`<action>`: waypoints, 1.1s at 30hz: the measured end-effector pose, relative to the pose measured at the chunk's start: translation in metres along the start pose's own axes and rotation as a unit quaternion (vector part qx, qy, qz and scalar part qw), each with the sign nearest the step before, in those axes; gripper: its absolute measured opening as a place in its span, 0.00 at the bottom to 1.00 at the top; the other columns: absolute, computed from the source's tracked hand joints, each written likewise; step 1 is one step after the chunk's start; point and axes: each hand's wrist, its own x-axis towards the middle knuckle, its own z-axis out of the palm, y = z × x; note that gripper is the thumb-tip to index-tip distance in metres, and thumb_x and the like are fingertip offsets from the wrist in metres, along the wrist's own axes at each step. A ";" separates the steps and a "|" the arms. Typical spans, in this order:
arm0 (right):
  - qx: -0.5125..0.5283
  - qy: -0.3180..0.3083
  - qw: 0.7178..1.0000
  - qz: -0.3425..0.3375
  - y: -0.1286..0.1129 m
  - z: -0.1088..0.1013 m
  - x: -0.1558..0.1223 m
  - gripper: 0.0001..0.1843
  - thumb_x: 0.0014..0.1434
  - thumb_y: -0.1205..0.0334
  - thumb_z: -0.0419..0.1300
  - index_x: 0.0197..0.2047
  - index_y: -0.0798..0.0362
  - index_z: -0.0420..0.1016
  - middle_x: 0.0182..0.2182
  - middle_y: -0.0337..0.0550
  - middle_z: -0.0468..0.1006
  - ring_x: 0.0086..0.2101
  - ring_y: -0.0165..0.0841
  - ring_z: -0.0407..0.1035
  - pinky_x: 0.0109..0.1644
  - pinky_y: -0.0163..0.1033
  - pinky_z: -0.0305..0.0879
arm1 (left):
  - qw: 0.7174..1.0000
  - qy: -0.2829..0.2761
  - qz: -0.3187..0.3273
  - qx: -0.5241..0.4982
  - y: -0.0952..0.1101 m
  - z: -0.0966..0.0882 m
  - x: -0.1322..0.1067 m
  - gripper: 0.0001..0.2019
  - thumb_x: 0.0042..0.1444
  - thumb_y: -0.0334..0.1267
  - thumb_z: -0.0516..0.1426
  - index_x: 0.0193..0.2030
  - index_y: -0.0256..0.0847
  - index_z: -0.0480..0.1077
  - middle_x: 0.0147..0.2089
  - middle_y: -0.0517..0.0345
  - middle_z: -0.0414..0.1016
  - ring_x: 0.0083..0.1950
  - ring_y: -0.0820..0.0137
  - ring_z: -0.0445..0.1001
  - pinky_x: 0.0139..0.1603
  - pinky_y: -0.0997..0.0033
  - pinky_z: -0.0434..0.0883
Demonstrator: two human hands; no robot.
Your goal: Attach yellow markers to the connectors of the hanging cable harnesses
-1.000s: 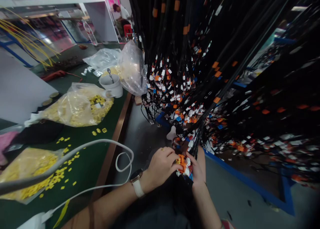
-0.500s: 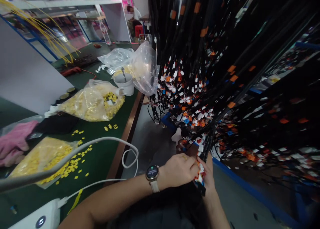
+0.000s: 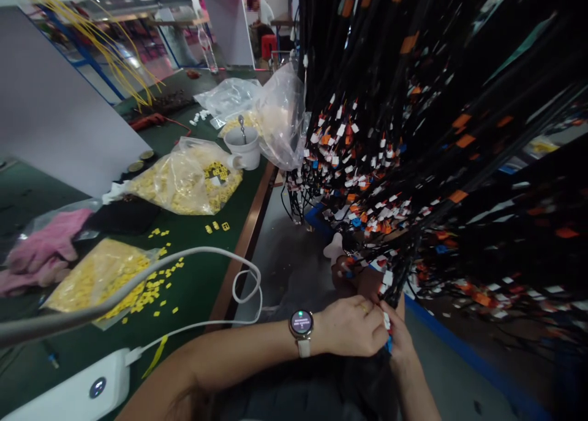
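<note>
My left hand (image 3: pixel 356 326), with a watch (image 3: pixel 302 324) on its wrist, is closed with its fingers pressed against white connectors (image 3: pixel 386 318) at the end of a black cable bundle (image 3: pixel 400 274). On the other side of that bundle, my right hand (image 3: pixel 403 341) is wrapped round it. A bit of blue shows between the two hands, and the fingertips are partly hidden. Many more black cables with white and orange connectors (image 3: pixel 358 163) hang just beyond my hands.
Left is a green-topped table (image 3: pixel 193 298) with bags of small yellow parts (image 3: pixel 184 182), a white mug (image 3: pixel 245 148), pink gloves (image 3: pixel 50 243) and a white power bank (image 3: pixel 68 390). Its grey cable (image 3: pixel 197 250) loops near my left arm. A blue rail (image 3: pixel 459 335) runs at right.
The view has swung a little left, so the table and cables appear further right. My left hand now covers more of the connectors. Both hands stay on the same cable bundle.
</note>
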 end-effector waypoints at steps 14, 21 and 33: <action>-0.047 -0.008 0.998 0.047 0.003 -0.013 0.002 0.18 0.32 0.60 0.70 0.31 0.45 0.76 0.26 0.45 0.78 0.32 0.41 0.74 0.36 0.42 0.71 | 0.999 -0.032 0.026 -0.021 0.002 0.016 -0.005 0.09 0.59 0.31 0.48 0.36 0.33 0.69 0.36 0.49 0.71 0.37 0.67 0.72 0.39 0.66 0.65; -0.053 0.009 0.998 0.037 0.006 -0.013 0.003 0.19 0.32 0.62 0.69 0.33 0.45 0.79 0.31 0.48 0.79 0.30 0.39 0.74 0.35 0.41 0.70 | 1.000 0.005 0.019 -0.019 0.001 0.015 -0.005 0.10 0.60 0.32 0.48 0.35 0.34 0.70 0.35 0.49 0.71 0.36 0.68 0.71 0.40 0.66 0.65; -0.098 0.031 0.994 0.034 0.004 -0.001 0.004 0.18 0.32 0.60 0.67 0.33 0.44 0.77 0.32 0.53 0.77 0.39 0.46 0.73 0.39 0.46 0.68 | 0.999 -0.030 0.019 -0.020 -0.003 0.018 -0.006 0.09 0.60 0.33 0.49 0.37 0.35 0.69 0.37 0.49 0.71 0.37 0.69 0.70 0.39 0.66 0.66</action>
